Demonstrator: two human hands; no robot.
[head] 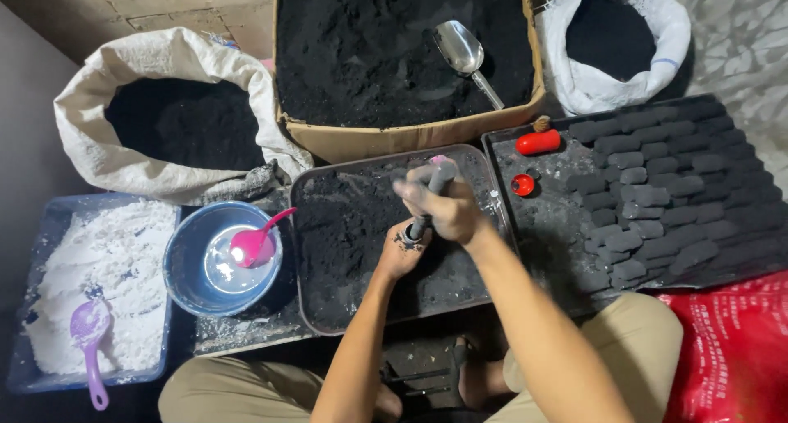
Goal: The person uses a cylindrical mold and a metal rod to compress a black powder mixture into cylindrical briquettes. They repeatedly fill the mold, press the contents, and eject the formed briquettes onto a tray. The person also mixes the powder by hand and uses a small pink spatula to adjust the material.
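Over a dark metal tray of black powder, my right hand grips the top of a grey rod-like press tool, held upright. My left hand is closed around the tool's lower end, where a small cylindrical mould sits against the powder. Both hands are dusted black. The mould itself is mostly hidden inside my left fist.
A tray at right holds several rows of dark pressed briquettes, a red cylinder and a red cap. A cardboard box holds black powder and a metal scoop. Sacks, a blue bowl with pink spoon, a white-powder tub.
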